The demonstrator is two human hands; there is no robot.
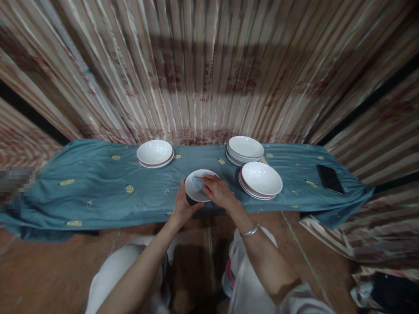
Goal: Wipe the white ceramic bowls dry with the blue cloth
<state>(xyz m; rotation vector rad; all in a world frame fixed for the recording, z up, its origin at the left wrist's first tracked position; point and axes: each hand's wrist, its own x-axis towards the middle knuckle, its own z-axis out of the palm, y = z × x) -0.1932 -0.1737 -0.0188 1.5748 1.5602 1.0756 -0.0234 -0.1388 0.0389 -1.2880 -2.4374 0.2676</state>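
A white bowl (pixel 193 193) is held at the near middle of the cloth-covered table, tilted a little toward me. My left hand (pixel 183 205) grips its left and near rim, fingers wrapped around the edge. Inside the bowl, my right hand (pixel 216 190) presses a pale blue cloth (pixel 197 181) against the inner surface, its fingers closed on it. Just right of my right hand stands a stack of white bowls (pixel 261 179) with reddish rims. The bowl's underside is hidden from view.
Behind that stack are more white dishes (pixel 245 147), and a small stack of bowls (pixel 155 152) stands back left. A dark phone (pixel 330 179) lies at the right on the blue-green tablecloth (pixel 104 192). A pleated curtain (pixel 196 78) hangs behind the table.
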